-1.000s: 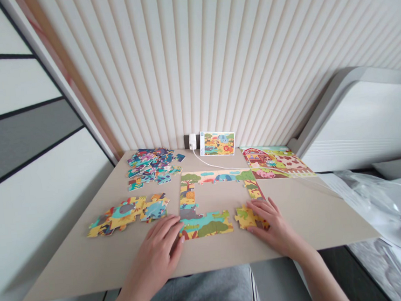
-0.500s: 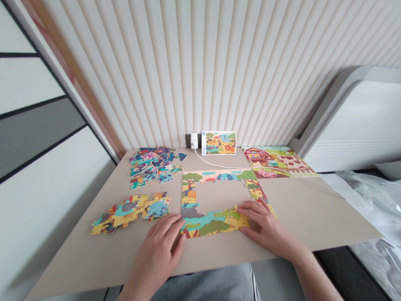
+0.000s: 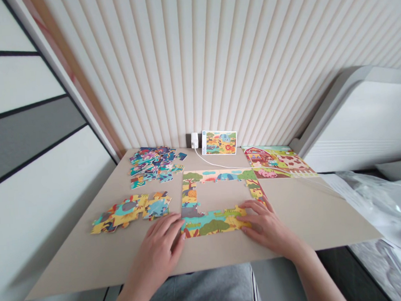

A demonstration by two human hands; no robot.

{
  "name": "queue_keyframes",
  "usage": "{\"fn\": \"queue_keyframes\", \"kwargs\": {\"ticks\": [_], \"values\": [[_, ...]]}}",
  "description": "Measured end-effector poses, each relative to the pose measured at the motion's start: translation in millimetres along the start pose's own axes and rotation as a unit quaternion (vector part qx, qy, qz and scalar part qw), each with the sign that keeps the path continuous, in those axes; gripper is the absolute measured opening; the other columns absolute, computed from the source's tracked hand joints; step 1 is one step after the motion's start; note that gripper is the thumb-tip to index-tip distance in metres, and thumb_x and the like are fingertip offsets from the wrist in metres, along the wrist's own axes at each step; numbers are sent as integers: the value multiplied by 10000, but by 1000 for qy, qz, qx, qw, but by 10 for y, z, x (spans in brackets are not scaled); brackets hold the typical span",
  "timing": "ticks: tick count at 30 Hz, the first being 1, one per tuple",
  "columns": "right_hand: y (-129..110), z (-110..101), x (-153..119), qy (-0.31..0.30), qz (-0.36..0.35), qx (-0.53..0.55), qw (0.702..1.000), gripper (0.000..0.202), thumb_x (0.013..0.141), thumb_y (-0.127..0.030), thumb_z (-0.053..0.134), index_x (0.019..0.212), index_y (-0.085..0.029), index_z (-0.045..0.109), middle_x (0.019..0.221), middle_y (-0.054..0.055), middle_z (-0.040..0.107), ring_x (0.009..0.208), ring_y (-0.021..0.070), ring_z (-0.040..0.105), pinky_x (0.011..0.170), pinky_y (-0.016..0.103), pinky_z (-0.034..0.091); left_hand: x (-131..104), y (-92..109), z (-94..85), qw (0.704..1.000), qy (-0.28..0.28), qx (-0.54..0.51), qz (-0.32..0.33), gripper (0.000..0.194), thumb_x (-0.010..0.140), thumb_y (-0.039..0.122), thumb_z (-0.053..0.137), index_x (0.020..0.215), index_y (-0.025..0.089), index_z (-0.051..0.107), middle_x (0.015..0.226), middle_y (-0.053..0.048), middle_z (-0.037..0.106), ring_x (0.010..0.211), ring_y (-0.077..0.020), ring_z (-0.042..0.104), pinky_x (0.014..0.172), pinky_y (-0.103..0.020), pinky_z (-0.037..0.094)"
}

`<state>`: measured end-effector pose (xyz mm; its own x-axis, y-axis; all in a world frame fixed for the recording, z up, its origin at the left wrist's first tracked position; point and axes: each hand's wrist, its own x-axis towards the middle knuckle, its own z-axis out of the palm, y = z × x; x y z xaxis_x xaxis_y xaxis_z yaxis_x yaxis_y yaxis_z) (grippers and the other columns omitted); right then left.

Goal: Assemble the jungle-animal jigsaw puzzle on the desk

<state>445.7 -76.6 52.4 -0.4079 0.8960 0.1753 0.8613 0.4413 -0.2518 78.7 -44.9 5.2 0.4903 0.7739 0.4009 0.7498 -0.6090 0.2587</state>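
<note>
A jigsaw puzzle border (image 3: pixel 212 225) lies flat on the table, joined into a rectangular frame with bare tabletop inside it. My left hand (image 3: pixel 164 247) rests at its lower left corner, fingers stretched out and fingertips touching the edge. Over the lower right corner lies my right hand (image 3: pixel 266 224), its fingers spread on the pieces and covering part of that corner. Left of the border is a group of yellow and blue puzzle pieces (image 3: pixel 128 212), the nearest ones just beyond my left hand.
A heap of dark blue and purple puzzle pieces (image 3: pixel 155 163) sits at the back left. A picture card (image 3: pixel 220 142) leans against the ribbed wall beside a white charger (image 3: pixel 194 140), whose cable crosses the table. A farm puzzle (image 3: pixel 278 161) lies back right. Plastic wrapping (image 3: pixel 373 196) is beyond the table's right edge.
My right hand has shifted very slightly over the lower right corner, its fingers still spread. My left hand and the puzzle pieces look the same.
</note>
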Motion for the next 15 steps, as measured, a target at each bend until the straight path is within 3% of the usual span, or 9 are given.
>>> {"fn": "queue_keyframes", "kwargs": {"ticks": [7, 10, 13, 15], "values": [[-77, 147, -59, 49, 6, 12, 999, 363, 986, -278, 608, 1335, -338, 686, 1443, 60, 639, 1405, 287, 538, 1237, 611, 291, 3, -1, 14, 1000, 10, 6, 1, 322, 1012, 279, 542, 1313, 217, 639, 1386, -100, 645, 1318, -301, 582, 1136, -496, 471], [22, 230, -171, 144, 36, 26, 989, 337, 993, -296, 604, 1320, -308, 685, 1406, 77, 666, 1379, 298, 561, 1236, 618, 295, 0, 3, 13, 1000, 11, 7, 0, 319, 1016, 275, 538, 1314, 219, 639, 1388, -100, 643, 1317, -303, 580, 1132, -500, 474], [197, 262, -343, 279, 131, 51, 950, 242, 1011, -292, 563, 1180, -281, 736, 1284, 90, 718, 1244, 284, 646, 1140, 550, 444, -6, 15, 4, 1000, 10, 1, 2, 317, 1015, 268, 538, 1309, 216, 645, 1379, -103, 646, 1320, -304, 578, 1140, -504, 473], [317, 260, -460, 328, 196, 59, 922, 229, 1012, -316, 559, 1129, -261, 748, 1219, 98, 736, 1160, 281, 676, 1031, 489, 525, -5, 27, -7, 1000, 10, -7, 8, 322, 1011, 260, 541, 1311, 219, 651, 1375, -102, 647, 1324, -303, 577, 1141, -498, 480]]}}
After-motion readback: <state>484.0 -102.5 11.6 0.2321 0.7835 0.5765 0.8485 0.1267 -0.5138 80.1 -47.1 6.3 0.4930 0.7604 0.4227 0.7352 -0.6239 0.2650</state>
